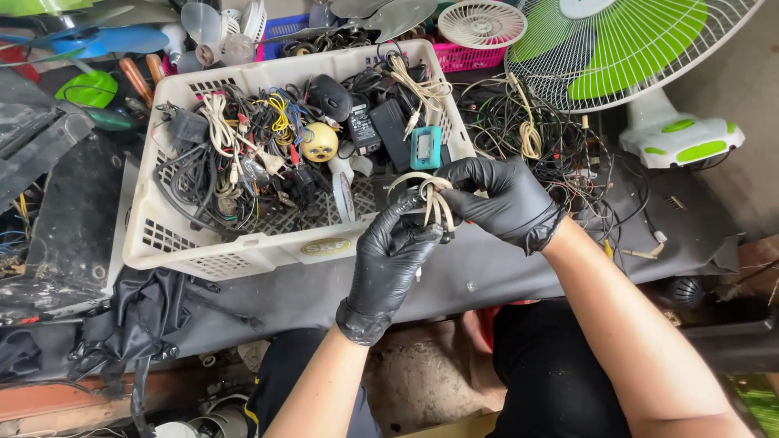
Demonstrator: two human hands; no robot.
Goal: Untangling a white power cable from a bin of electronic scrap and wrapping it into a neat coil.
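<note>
Both my hands wear black gloves and meet over the near right corner of a white plastic basket [203, 253]. My left hand [388, 259] and my right hand [503, 203] together grip a small coil of beige cable [428, 195], its loops sticking up between my fingers. The basket is full of tangled cords, black power adapters, a black computer mouse [330, 97], a yellow round socket [320, 141] and a small teal device [425, 148].
A loose heap of wires [535, 138] lies right of the basket. A white and green fan [641, 57] lies at the back right, a pink basket [471, 57] behind. Black cloth [138, 316] hangs off the dark worktop's front left.
</note>
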